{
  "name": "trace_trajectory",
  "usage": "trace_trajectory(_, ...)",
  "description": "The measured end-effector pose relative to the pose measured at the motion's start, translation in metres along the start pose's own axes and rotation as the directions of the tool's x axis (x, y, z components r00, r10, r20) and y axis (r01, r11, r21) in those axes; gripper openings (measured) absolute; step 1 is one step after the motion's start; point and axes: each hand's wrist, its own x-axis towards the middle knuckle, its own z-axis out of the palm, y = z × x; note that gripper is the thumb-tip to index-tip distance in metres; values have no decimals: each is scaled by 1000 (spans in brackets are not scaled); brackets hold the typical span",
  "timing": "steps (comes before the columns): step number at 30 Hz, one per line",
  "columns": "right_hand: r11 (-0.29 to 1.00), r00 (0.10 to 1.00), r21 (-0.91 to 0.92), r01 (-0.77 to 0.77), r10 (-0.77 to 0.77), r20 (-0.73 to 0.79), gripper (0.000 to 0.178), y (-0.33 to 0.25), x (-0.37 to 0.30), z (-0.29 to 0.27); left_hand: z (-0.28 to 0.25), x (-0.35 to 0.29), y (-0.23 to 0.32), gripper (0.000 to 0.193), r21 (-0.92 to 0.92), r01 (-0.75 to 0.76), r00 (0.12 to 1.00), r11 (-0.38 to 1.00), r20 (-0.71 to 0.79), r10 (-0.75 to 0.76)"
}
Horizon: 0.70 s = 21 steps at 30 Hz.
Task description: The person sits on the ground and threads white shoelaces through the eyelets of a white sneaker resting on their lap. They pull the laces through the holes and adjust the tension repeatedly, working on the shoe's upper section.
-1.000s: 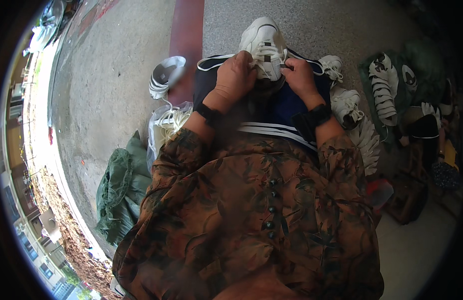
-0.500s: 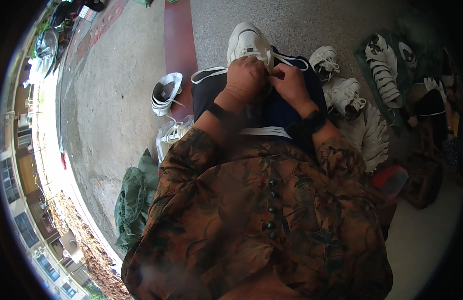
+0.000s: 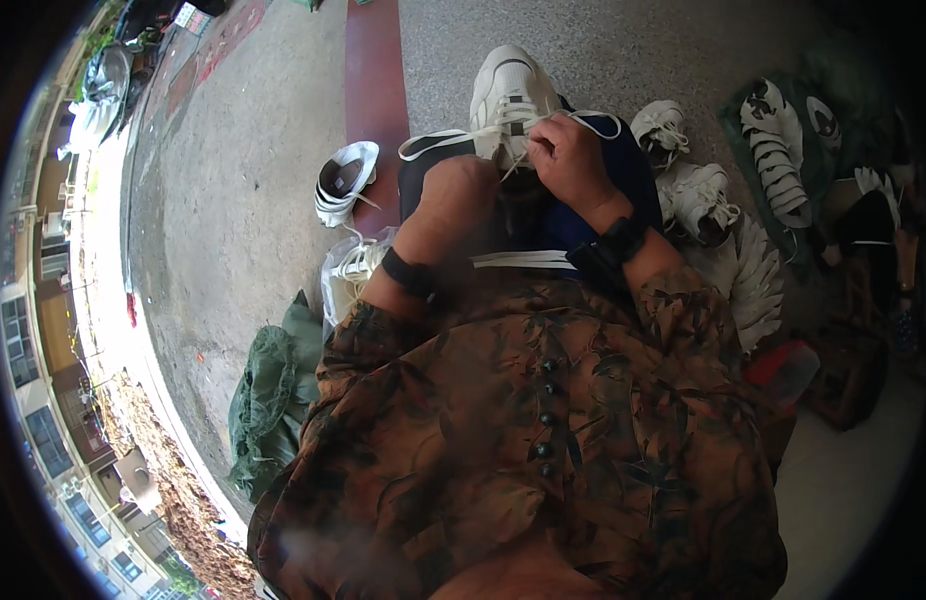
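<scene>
A white sneaker (image 3: 504, 85) rests toe-away on my lap, over dark trousers. Its shoelace (image 3: 433, 146) runs through the upper eyelets, with long loops spreading out to the left and right. My right hand (image 3: 573, 160) is pinched at the right side of the laces, with lace strands at its fingertips. Beside the shoe's opening, my left hand (image 3: 459, 194) is curled, knuckles up. Its fingers are hidden underneath, so what they hold does not show. The sneaker's opening is dark and partly covered by my hands.
A white shoe upper (image 3: 346, 180) stands on the floor at left, near a clear bag of laces (image 3: 358, 262). Laced white shoes (image 3: 701, 195) lie at right, by stacked white uppers (image 3: 751, 280). More uppers (image 3: 773, 150) lie on green cloth. Green sacking (image 3: 268, 400) is at lower left.
My left hand has drawn back from the laces toward the shoe's opening, uncovering the lacing. The right hand has moved slightly up the shoe. The whole view has shifted a little.
</scene>
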Motion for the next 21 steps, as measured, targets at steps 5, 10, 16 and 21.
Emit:
trace_trajectory(5,894,962,-417,162,-49,270,8,-17,21,24,12,2,9,9,-84,14,1000,996,7,-13)
trace_trajectory(10,873,948,-439,213,-76,308,7,-17,22,31,9,-3,3,9,-175,29,989,984,-137,-53)
trace_trajectory(16,864,970,-473,171,-64,235,6,-16,28,12,6,1,-2,6,-442,-27,938,897,-321,-131)
trace_trajectory(21,850,985,-518,99,-12,170,7,2,15,-20,2,6,-19,5,-511,-10,918,860,-345,-194)
